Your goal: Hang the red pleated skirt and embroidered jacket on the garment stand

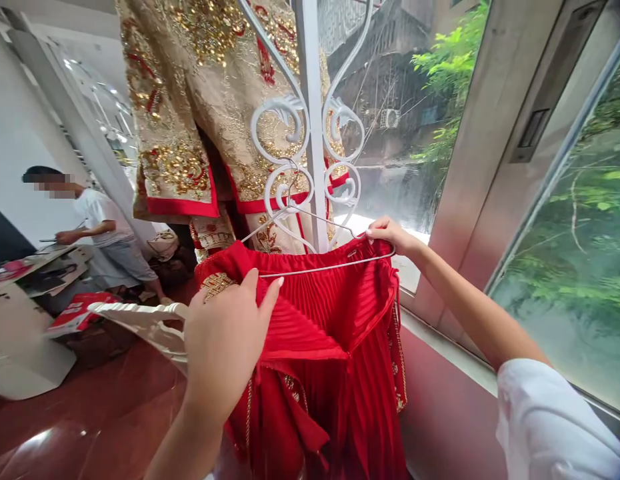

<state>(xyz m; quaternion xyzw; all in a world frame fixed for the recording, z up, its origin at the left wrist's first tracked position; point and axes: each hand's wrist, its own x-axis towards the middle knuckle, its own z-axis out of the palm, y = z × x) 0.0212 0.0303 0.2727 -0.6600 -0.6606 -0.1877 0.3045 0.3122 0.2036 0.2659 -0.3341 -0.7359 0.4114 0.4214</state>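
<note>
A red pleated skirt (335, 360) with gold trim hangs from a thin white wire hanger (320, 267), hooked on the scrollwork of a white ornate metal stand (310, 133). My left hand (225, 340) grips the skirt's waistband at its left end, fingers closed on the cloth. At the hanger's right end, my right hand (390, 235) pinches the wire and the waistband together. Behind the stand hangs a beige robe (200, 107) with heavy gold and red embroidery.
Another person in a white shirt (97, 220) sits at a white desk (25, 313) on the left. A white padded hanger (140, 320) lies below my left hand. Large windows (565, 233) run along the right, above a low ledge. The floor is glossy red-brown.
</note>
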